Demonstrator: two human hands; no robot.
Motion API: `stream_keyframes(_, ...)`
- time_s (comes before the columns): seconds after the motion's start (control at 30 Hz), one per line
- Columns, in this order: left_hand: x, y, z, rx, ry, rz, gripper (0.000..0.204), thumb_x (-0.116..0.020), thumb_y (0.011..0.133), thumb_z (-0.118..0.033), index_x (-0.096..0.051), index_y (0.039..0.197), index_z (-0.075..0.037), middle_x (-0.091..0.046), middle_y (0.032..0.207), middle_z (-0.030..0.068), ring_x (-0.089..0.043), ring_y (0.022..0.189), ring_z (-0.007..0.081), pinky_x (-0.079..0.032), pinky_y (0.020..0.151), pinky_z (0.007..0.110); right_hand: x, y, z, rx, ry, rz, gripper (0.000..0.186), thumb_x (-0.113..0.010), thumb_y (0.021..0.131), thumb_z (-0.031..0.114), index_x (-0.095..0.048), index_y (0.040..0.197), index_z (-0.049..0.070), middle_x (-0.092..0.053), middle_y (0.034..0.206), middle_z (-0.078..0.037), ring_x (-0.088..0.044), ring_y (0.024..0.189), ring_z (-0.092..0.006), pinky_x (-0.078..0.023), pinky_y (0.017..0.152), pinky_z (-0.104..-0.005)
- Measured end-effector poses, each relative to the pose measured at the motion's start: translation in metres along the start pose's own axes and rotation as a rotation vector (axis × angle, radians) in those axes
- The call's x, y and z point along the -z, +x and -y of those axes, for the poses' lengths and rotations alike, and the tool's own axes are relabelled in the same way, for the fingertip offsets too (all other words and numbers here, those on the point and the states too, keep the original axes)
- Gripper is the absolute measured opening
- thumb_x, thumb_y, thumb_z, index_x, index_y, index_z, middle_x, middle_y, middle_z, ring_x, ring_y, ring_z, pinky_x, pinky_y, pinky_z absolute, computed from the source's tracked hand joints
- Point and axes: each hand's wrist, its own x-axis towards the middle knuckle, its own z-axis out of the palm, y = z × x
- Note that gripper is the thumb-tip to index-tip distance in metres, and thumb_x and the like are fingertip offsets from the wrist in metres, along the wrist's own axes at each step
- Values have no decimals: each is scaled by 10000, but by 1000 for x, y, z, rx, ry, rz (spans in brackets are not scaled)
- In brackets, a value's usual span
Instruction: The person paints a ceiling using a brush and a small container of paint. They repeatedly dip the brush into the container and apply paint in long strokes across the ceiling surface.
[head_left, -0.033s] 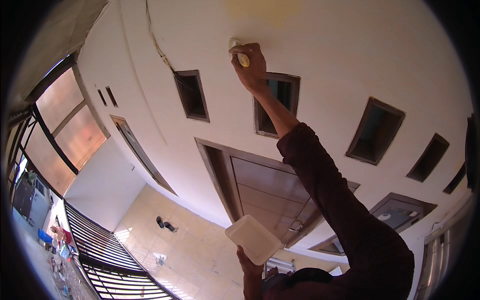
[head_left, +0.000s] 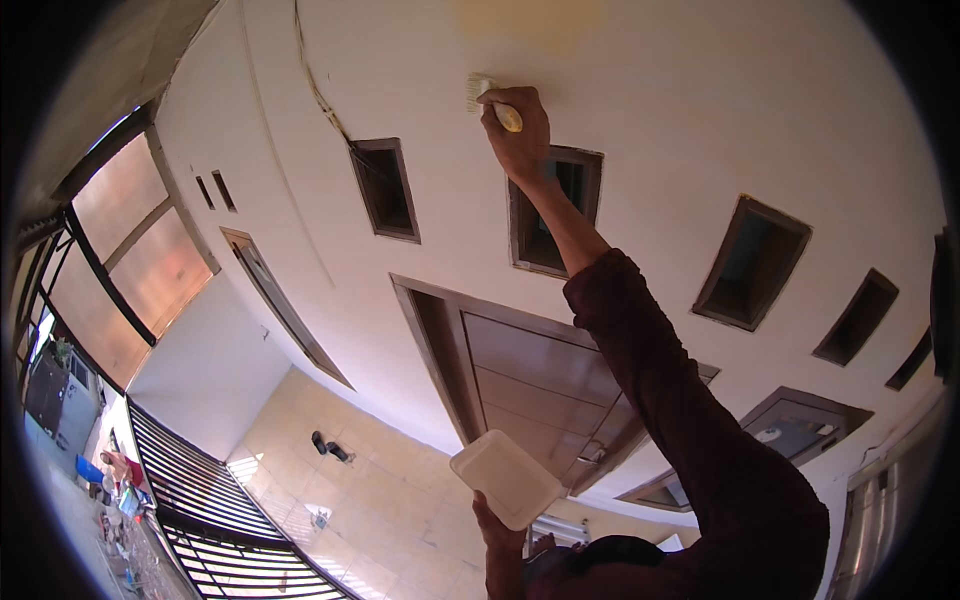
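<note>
High on the white wall [head_left: 650, 130], my right hand [head_left: 520, 125] grips a paintbrush [head_left: 478, 92] by its yellowish handle. The bristles lie against the wall, pointing left, below a pale yellow patch [head_left: 530, 22]. Lower down, my left hand [head_left: 500, 525] holds a white rectangular plastic tub [head_left: 507, 478] from beneath, fingers mostly hidden behind it. Whatever the tub contains is too pale to make out. My right arm, in a dark rolled sleeve, stretches up across the wall in front of a small framed window opening [head_left: 553, 212].
A brown door [head_left: 530, 375] stands below the openings. Loose cables [head_left: 318, 92] run down the wall to another window opening [head_left: 387, 190]. Far below, dark slippers [head_left: 328, 447] lie on the tiled floor [head_left: 380, 500]. A black metal railing [head_left: 210, 490] borders the floor at the left.
My right hand and the paintbrush have moved slightly to the right along the wall. The left hand and the tub have stayed in place.
</note>
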Motion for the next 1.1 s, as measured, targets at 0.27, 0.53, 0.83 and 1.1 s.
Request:
stream_keyframes(0.27,3,1,-4,17,3,-35,716,-508,994,-595,-357,1528,-144,-517,1426,85,-538,1292,294,-493,1036,508,23,-10,37,-95,168,-107,104,-699,859,117,-720,948,167,-577,1122,-95,-693,835,-325,-573,741,-445)
stream_keyframes(0.53,10,4,-8,-17,14,-32,740,-527,976,-609,-360,1526,-143,-522,1424,88,-545,1287,306,-495,1040,514,5,3,9,-46,93,-67,153,-700,827,92,-735,957,164,-610,1063,-109,-699,830,-331,-572,725,-438)
stream_keyframes(0.83,19,9,-8,-31,2,-34,751,-536,985,-582,-334,1533,-110,-507,1432,109,-539,1288,311,-508,1017,511,37,2,-5,-42,64,-49,146,-688,861,59,-729,977,137,-615,1095,-69,-691,900,-248,-555,792,-382)
stream_keyframes(1.1,18,15,-2,2,-15,9,716,-519,991,-595,-359,1528,-148,-525,1428,82,-540,1298,295,-489,1048,517,70,5,-10,-64,121,-83,153,-677,871,95,-714,1000,168,-595,1099,-76,-679,921,-282,-549,794,-414)
